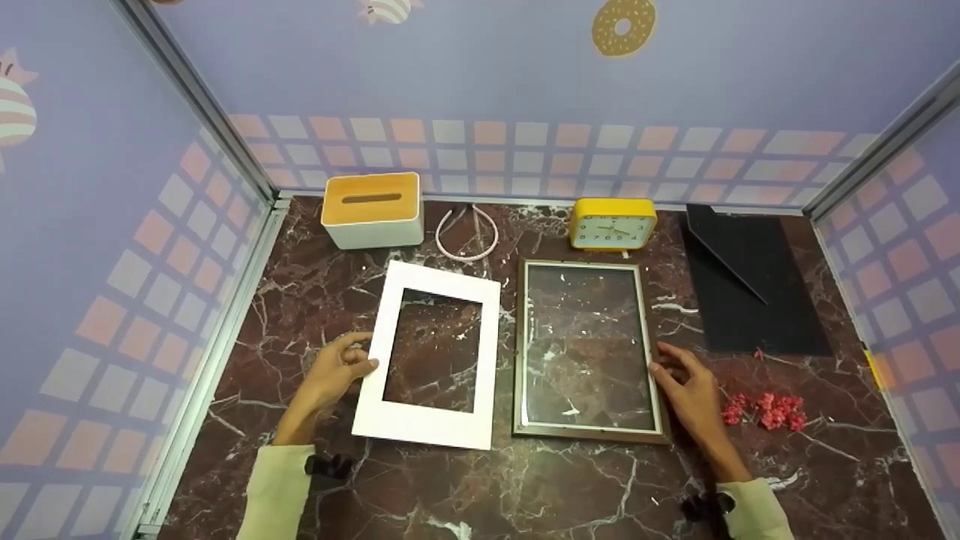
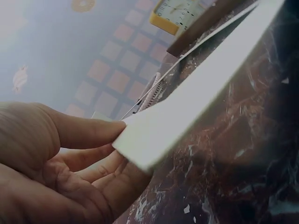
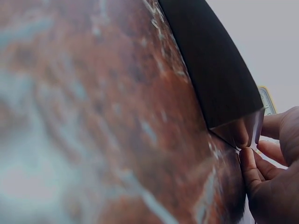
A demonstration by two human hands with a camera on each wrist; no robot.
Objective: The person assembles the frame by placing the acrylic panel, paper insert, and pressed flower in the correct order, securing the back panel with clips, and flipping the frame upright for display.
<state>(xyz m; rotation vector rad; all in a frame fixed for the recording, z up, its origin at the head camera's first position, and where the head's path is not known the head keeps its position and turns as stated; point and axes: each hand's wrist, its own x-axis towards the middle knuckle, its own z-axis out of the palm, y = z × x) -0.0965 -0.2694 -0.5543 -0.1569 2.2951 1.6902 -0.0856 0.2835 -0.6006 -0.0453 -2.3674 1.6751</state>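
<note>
Over veined marble [image 1: 570, 487], left grip [image 1: 335, 371] pinches rectangular mat [image 1: 429, 424], right grip [image 1: 690, 386] holds glazed frame [image 1: 589, 432].

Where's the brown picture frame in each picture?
Head: the brown picture frame is right of centre.
Left wrist: only a brown strip shows, at the top.
Right wrist: its dark side slants down from the top.
Shared landmark: the yellow alarm clock, in all three.

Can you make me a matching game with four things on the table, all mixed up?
Things:
1. clock
2. sheet with a cut-out window
3. flowers
4. slotted box

Matches:
A. pinkish red
B. pinched by the left hand
C. white sides, orange top
D. yellow casing

Right pairs: 1-D, 2-B, 3-A, 4-C
</note>
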